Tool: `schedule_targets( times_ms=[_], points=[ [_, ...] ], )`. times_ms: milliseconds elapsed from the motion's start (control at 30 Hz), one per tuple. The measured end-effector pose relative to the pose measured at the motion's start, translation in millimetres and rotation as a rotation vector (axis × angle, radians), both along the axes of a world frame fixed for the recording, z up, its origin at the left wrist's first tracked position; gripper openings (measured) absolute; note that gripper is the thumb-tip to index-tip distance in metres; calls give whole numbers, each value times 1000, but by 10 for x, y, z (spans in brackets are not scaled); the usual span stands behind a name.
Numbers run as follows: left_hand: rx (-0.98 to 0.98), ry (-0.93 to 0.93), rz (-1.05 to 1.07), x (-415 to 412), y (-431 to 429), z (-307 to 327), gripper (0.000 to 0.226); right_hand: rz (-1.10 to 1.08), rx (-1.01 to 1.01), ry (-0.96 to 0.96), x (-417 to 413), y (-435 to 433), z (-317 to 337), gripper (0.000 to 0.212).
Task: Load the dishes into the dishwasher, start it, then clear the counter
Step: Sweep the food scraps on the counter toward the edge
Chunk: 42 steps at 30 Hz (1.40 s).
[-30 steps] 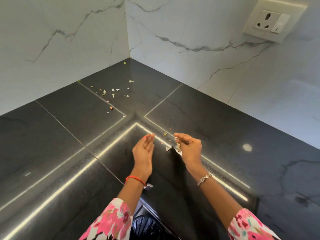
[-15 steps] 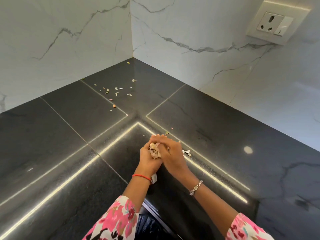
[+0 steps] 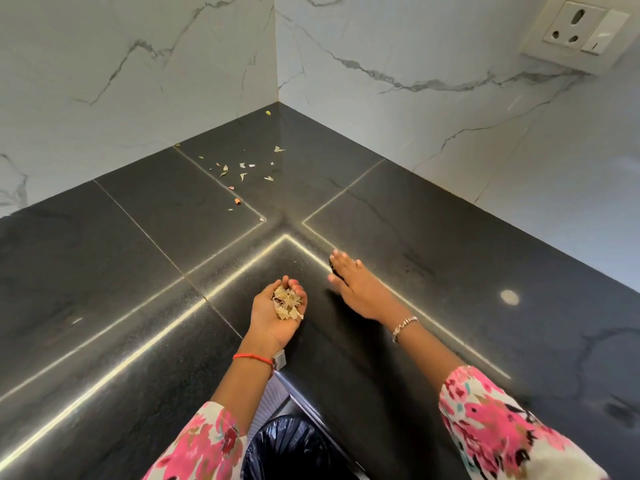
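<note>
Your left hand (image 3: 277,313) is turned palm up over the black desk (image 3: 138,271), near its front edge. Its fingers (image 3: 294,284) are curled into a little cup, and they hold a small heap of dry, pale scraps (image 3: 287,302). Your right hand (image 3: 356,289) is just beside it, to the right, with the palm down. Its fingers (image 3: 343,259) are straight and spread and hold nothing. They are very low over the desk, on the bright line that runs across it, but it is hard to tell if they touch. More small bits (image 3: 242,171) lie far back on the desk, near the corner where the two white walls (image 3: 138,64) meet, well apart from both hands. A bin (image 3: 287,448) with a black bag in it stands below the desk edge, between your arms. A socket (image 3: 576,32) sits on the right wall, up high. You have a red string (image 3: 252,357) on your left wrist and a bracelet (image 3: 403,325) on your right wrist.
</note>
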<state>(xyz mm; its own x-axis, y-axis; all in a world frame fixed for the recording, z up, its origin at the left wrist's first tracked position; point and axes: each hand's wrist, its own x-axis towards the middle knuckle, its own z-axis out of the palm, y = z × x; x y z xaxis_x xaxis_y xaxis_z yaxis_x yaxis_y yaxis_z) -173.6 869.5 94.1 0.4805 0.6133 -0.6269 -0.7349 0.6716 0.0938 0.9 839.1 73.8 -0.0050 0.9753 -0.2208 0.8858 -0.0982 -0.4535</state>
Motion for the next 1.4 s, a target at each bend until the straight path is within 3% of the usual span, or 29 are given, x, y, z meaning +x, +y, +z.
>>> schedule_targets(
  times_ms=[67,167,267,433,600,800,1033,1200,1333,1400],
  points=[
    [7,2,-5,-26,-3,-1,32,31,37,86,17,-216,24,48],
    [8,-2,2,-78,-6,-15,32,-257,252,179,52,-517,32,41],
    [11,1,6,-123,-16,-5,32,-488,185,54,-34,-652,-70,60],
    [13,4,36,-215,-7,33,33,-577,125,-107,-373,-414,-181,84],
    [8,35,69,-346,32,50,32,-474,148,-152,-730,-4,-182,83],
    [37,34,79,-488,100,48,27,-174,152,-157,-1051,398,-164,65],
    [39,30,70,-505,78,73,30,87,209,-129,-860,67,-135,48],
    [22,8,45,-491,7,20,29,21,298,-58,-743,-345,-123,50],
    [4,-15,41,-487,-84,-15,32,-2,471,-141,-818,-587,-124,28],
    [3,-15,28,-487,-140,-17,32,27,463,-210,-861,-643,-119,19]
  ],
)
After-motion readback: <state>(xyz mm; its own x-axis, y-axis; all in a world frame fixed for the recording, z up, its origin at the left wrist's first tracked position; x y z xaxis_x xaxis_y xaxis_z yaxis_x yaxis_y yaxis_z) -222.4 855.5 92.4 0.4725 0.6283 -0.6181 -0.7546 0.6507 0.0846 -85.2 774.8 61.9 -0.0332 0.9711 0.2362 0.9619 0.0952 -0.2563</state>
